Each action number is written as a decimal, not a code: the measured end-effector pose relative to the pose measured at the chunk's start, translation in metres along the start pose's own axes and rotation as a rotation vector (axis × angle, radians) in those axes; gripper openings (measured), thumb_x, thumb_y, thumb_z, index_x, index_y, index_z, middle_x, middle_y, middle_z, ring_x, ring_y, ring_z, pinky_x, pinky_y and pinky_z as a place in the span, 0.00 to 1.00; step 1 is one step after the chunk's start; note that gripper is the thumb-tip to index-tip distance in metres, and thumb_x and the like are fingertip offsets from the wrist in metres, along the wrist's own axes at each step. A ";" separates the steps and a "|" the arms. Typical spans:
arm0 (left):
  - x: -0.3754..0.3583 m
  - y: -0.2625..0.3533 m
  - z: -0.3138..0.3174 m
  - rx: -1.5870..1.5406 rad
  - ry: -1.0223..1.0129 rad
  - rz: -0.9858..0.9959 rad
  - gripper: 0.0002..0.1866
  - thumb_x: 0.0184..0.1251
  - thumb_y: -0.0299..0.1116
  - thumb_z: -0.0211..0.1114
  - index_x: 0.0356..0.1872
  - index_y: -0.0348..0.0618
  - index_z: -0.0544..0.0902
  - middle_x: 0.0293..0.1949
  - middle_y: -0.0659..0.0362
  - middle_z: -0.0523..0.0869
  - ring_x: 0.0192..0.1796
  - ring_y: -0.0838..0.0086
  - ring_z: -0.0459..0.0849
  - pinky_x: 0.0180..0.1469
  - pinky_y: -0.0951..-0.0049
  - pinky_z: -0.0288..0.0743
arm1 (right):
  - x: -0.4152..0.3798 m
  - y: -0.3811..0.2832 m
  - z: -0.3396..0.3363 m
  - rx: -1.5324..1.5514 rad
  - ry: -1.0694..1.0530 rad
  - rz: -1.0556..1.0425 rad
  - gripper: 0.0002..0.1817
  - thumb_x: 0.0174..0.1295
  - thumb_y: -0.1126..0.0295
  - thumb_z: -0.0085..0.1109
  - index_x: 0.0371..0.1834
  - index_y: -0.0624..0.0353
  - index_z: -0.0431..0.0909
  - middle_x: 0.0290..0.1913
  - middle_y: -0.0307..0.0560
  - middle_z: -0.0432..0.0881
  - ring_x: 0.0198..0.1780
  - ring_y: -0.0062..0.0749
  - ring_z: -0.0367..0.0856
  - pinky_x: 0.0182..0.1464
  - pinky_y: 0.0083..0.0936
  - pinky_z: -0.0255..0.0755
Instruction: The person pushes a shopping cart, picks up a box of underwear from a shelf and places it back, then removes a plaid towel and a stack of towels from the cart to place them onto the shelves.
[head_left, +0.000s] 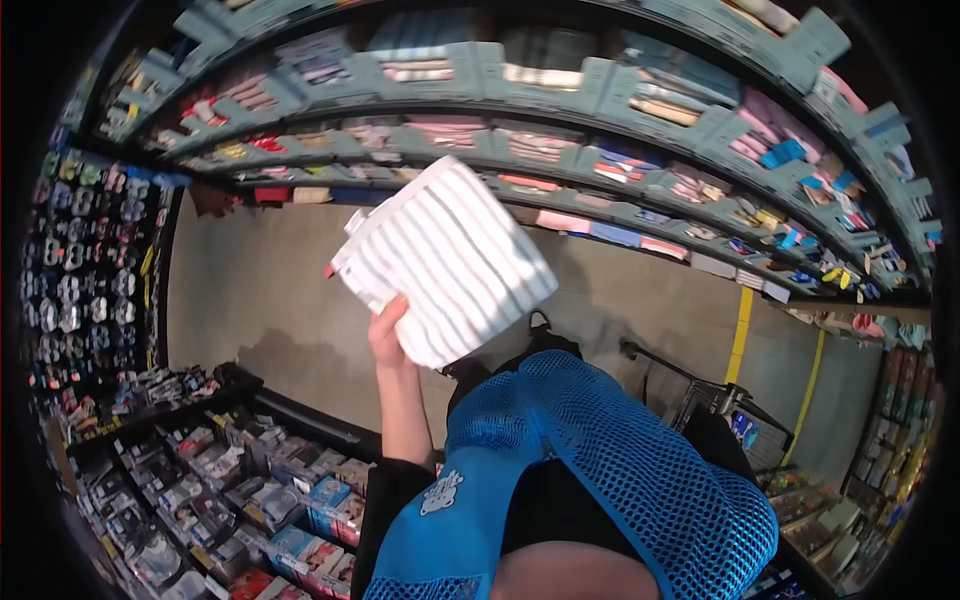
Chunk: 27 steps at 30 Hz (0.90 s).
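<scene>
A folded white cloth with grey stripes (455, 265) is raised in front of my body, tilted, with a small tag at its left edge. My left hand (388, 328) grips its lower left edge, the thumb lying over the fabric and the other fingers mostly hidden. On the right side, a black sleeve (718, 443) shows beside the blue mesh vest (660, 450), but my right hand cannot be seen.
Shelves of folded textiles in pale green boxes (630, 95) curve across the top. A shopping cart (760, 430) stands at the right, near yellow floor lines (740, 335). Packaged goods (270, 500) fill a low display at the lower left; a rack of small items (85, 260) is far left.
</scene>
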<state>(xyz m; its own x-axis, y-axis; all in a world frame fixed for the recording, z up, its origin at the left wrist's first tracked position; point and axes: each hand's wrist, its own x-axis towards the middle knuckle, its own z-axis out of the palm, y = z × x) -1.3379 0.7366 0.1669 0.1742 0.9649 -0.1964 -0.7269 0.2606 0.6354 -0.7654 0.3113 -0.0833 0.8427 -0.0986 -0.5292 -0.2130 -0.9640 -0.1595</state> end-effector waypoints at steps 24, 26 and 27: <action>-0.044 0.247 -0.221 -0.100 0.001 0.100 0.36 0.56 0.30 0.52 0.66 0.29 0.50 0.63 0.41 0.62 0.63 0.50 0.66 0.64 0.54 0.61 | -0.299 0.043 0.130 0.412 0.186 0.111 0.30 0.64 0.50 0.29 0.37 0.67 0.76 0.29 0.58 0.78 0.27 0.42 0.78 0.28 0.36 0.71; -0.030 0.258 -0.237 0.013 0.143 0.199 0.35 0.55 0.28 0.54 0.65 0.28 0.53 0.62 0.42 0.66 0.62 0.52 0.68 0.64 0.56 0.62 | -0.296 -0.033 0.158 0.361 0.114 0.011 0.30 0.64 0.50 0.30 0.37 0.67 0.76 0.29 0.58 0.78 0.27 0.42 0.78 0.27 0.35 0.71; -0.020 0.265 -0.242 -0.021 0.141 0.214 0.35 0.54 0.27 0.54 0.64 0.28 0.55 0.61 0.42 0.67 0.61 0.53 0.69 0.64 0.57 0.63 | -0.298 -0.069 0.176 0.338 0.080 -0.033 0.30 0.64 0.50 0.30 0.37 0.67 0.76 0.28 0.58 0.78 0.27 0.42 0.78 0.27 0.35 0.71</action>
<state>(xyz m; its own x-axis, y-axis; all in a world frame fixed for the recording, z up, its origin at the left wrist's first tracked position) -1.6945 0.7786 0.1582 -0.0786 0.9837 -0.1618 -0.7509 0.0483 0.6586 -1.0886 0.4509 -0.0616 0.8852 -0.1013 -0.4541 -0.3257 -0.8319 -0.4493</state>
